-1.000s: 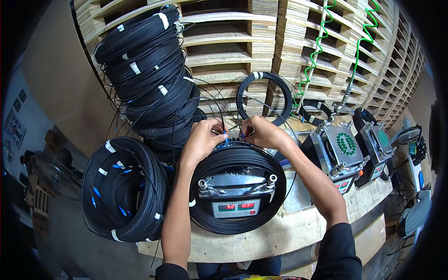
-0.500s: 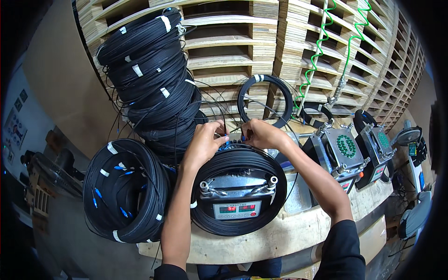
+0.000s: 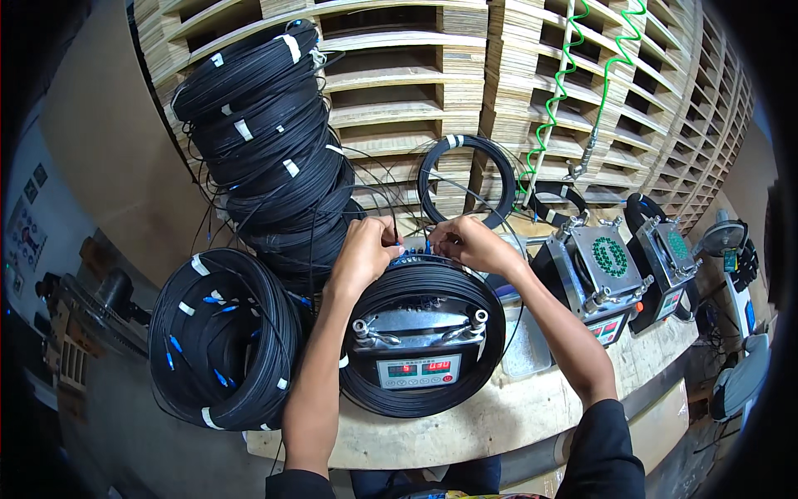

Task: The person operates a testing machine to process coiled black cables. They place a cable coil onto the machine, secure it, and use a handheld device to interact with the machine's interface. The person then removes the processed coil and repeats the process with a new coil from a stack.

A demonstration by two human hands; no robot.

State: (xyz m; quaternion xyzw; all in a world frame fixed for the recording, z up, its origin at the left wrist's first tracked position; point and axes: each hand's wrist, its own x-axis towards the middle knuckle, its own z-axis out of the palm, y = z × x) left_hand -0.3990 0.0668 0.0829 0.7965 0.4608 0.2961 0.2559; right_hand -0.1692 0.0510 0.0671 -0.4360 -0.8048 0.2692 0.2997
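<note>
A large coil of black cable (image 3: 366, 387) lies around a polishing-type machine (image 3: 420, 324) with a metal clamp bar and a lit red display panel (image 3: 418, 372). Behind the coil's top rim stands a row of small blue connectors (image 3: 409, 259). My left hand (image 3: 366, 252) is closed at the row's left end, thumb and finger pinching a blue fibre-optic connector (image 3: 397, 249). From the right, my right hand (image 3: 472, 244) reaches in with bent fingers, pinched by another blue connector (image 3: 428, 248). Its fingertips partly hide what they hold.
Left of the machine, a cable coil bundle (image 3: 287, 333) has blue-ended leads inside. A tall stack of black coils (image 3: 266, 141) rises behind it. Two similar machines (image 3: 594, 274) stand at right. One coil (image 3: 509, 179) leans near wooden pallets (image 3: 382, 91); green air hoses (image 3: 549, 125) hang there.
The red display reads differently. Both hands stay at the connector row; the right fingers have shifted slightly, and a blue connector shows more plainly beside them. The whole view has moved a little.
</note>
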